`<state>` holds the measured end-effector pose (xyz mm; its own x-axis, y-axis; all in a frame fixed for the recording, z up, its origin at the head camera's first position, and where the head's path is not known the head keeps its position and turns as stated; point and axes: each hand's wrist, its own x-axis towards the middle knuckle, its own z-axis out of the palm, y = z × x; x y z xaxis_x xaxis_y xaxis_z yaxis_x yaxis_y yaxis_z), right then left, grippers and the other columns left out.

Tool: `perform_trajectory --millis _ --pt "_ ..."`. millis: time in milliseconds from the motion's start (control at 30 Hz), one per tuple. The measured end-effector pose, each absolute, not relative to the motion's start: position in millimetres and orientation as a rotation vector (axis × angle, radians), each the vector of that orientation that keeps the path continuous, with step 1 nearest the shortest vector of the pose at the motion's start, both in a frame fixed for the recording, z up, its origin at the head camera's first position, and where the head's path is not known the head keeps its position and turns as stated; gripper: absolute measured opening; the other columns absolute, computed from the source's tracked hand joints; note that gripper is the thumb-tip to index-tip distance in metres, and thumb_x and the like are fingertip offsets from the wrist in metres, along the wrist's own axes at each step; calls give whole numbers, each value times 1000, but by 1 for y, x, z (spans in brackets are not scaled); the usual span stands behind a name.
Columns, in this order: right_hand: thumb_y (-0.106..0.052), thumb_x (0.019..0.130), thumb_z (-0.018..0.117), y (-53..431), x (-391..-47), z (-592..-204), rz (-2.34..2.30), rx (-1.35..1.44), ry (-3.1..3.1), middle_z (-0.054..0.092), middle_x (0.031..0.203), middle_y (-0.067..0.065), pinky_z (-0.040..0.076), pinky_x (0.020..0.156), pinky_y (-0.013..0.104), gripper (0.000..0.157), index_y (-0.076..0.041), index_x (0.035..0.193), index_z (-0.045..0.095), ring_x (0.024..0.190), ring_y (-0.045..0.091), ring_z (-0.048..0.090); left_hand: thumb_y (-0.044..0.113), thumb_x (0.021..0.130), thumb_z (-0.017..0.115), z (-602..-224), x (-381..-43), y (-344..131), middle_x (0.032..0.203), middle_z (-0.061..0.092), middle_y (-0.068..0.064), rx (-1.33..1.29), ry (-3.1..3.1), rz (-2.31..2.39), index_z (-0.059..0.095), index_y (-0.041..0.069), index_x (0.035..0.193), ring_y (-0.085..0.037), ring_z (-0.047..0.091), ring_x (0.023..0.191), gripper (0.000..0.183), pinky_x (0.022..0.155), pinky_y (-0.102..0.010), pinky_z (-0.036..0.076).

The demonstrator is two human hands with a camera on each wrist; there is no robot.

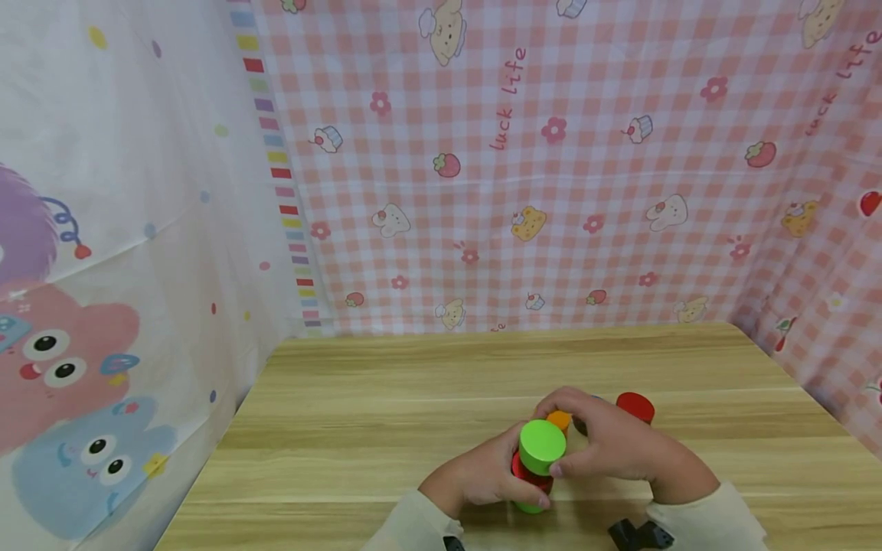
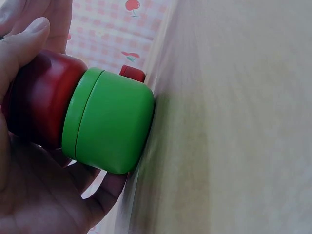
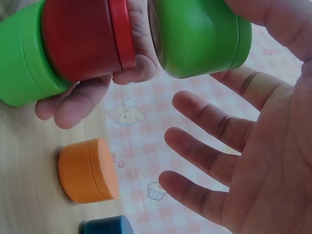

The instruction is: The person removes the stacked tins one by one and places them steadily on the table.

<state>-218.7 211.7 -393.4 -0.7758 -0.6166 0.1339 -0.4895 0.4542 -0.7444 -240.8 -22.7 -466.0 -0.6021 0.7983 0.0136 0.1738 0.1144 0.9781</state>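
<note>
My left hand point(image 1: 485, 471) holds a red jar point(image 2: 46, 97) with curled fingers. The red jar sits upright on a bright green jar point(image 2: 112, 122), whose base is at the tabletop. Just above the red jar, a second green jar point(image 1: 542, 445) is pinched between thumb and index finger of my right hand point(image 1: 613, 448). In the right wrist view a gap shows between this upper green jar point(image 3: 202, 39) and the red jar's lid; the other right fingers are spread. An orange jar point(image 3: 85, 170) stands behind the stack, partly covered in the head view.
A dark blue jar point(image 3: 109, 225) stands beside the orange one, mostly hidden by my right hand in the head view. Another red jar point(image 1: 635, 407) is farther right. The wooden table point(image 1: 331, 428) meets a pink checked cloth point(image 1: 482, 199) at the back.
</note>
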Motion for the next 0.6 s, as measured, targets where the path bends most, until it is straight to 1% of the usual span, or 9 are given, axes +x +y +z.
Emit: perform_trajectory --millis 67,133,233,367,500,600 --pt "-29 83 89 214 -219 -392 -1235 -970 2545 63 128 -3 49 100 45 46 -28 121 64 118 22 56 2 88 81 -466 -240 -23 125 60 12 917 1873 1514 46 22 146 -2 60 113 70 103 -21 47" --pt "-29 83 89 216 -220 -392 -1239 -961 2564 64 128 -4 49 100 52 46 -27 121 64 119 24 57 2 88 81 -466 -240 -23 126 60 11 903 1879 1515 46 22 146 -2 60 113 71 102 -20 47" --pt "-30 83 89 221 -220 -392 -1252 -974 2589 64 128 -3 46 100 62 46 -25 121 64 121 28 57 2 87 81 -467 -240 -23 124 61 11 881 1883 1521 48 20 142 -1 61 109 67 99 -19 49" --pt "-32 83 90 225 -222 -392 -1250 -929 2618 64 129 -1 46 101 66 45 -24 120 64 122 30 56 3 87 81 -467 -240 -24 120 62 11 854 1894 1515 50 18 135 -2 62 105 59 94 -19 52" --pt "-29 83 90 227 -224 -392 -1259 -883 2632 63 129 3 46 101 71 44 -22 119 65 121 32 55 5 88 81 -466 -241 -24 119 62 11 848 1903 1501 50 18 131 -2 62 105 54 92 -19 53" --pt "-29 82 90 229 -225 -393 -1259 -853 2655 63 128 4 47 100 72 45 -22 119 65 119 32 55 5 88 81 -466 -241 -24 117 62 11 846 1911 1493 50 17 127 -2 62 104 51 90 -19 53"
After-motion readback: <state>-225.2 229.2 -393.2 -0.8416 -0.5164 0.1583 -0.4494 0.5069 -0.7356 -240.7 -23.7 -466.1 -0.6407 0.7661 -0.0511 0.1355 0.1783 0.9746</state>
